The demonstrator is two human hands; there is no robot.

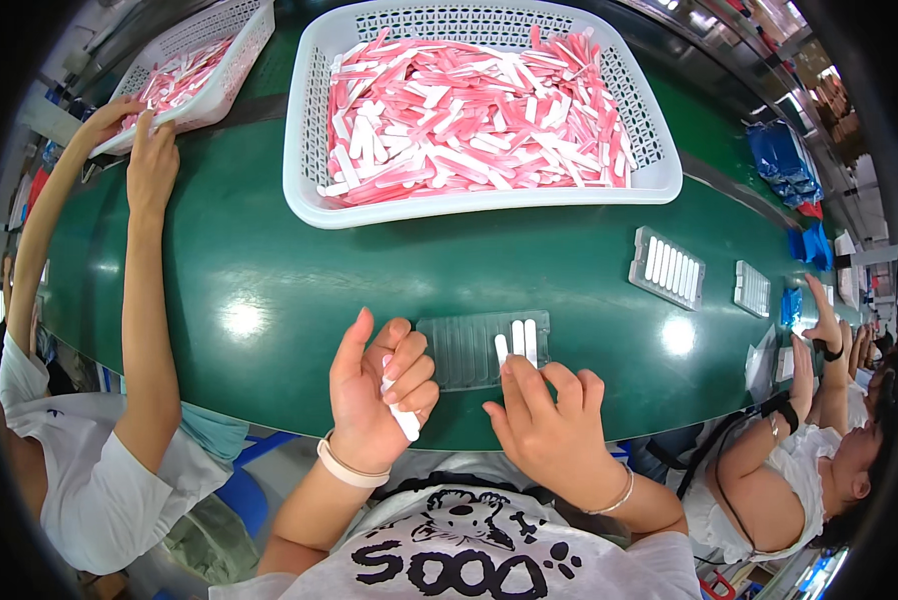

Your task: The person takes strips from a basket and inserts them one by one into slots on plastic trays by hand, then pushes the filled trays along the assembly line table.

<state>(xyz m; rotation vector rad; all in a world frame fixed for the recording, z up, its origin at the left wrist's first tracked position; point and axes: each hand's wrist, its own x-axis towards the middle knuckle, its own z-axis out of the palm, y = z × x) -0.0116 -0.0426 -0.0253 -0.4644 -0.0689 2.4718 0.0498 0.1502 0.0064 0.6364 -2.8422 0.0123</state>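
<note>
Holding white sticks point(407, 422) just left of our clear tray point(458, 352)
Our left hand point(381, 390) has its fingers curled around them, while our right hand point(561, 425) touches a leaning stick point(501, 349) in the tray's right part; can't tell if it's gripped. Two more sticks point(530, 340) lie right beside that one, and a big white basket point(489, 205) sits beyond the tray.

The left hand point(362, 412) partly hides its sticks point(405, 422), the right hand point(561, 425) the tray point(459, 350); the top edge crops the left basket point(237, 82).

Glossy, smooth plastic tray point(457, 352)
</note>
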